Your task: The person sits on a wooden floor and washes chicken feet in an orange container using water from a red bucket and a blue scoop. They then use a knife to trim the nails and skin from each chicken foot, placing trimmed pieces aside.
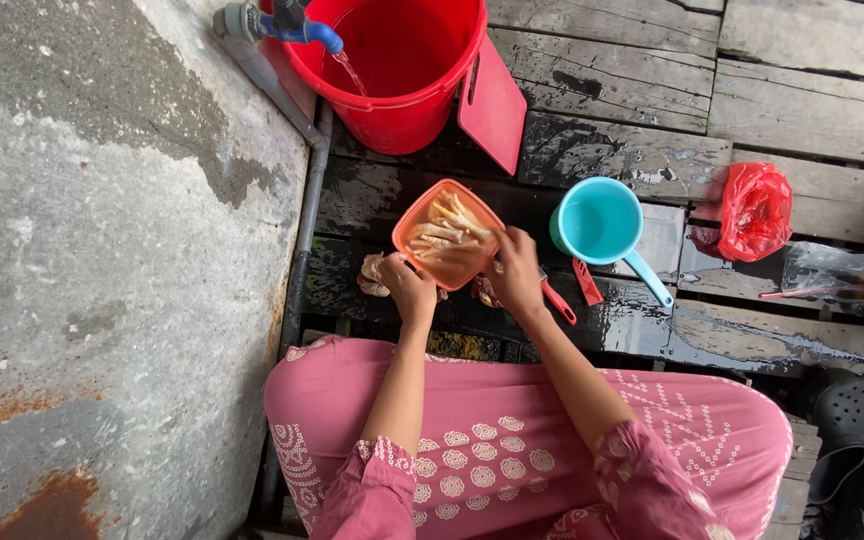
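Wet, dark wooden planks (612, 150) are carrying everything as we are crouching beside a stained concrete wall (102, 250), with our left hand (410, 288) gripping the near rim of an orange plastic tub (414, 235) of pale chicken feet (450, 232) and our right hand (514, 272) curling its fingers (504, 243) over the tub's right edge. We are judging 2 risks: the tilted tub could be slipping from wet fingers and spilling through the plank gaps, and the tap (297, 25) running into the red bucket (392, 70) could be overfilling it.
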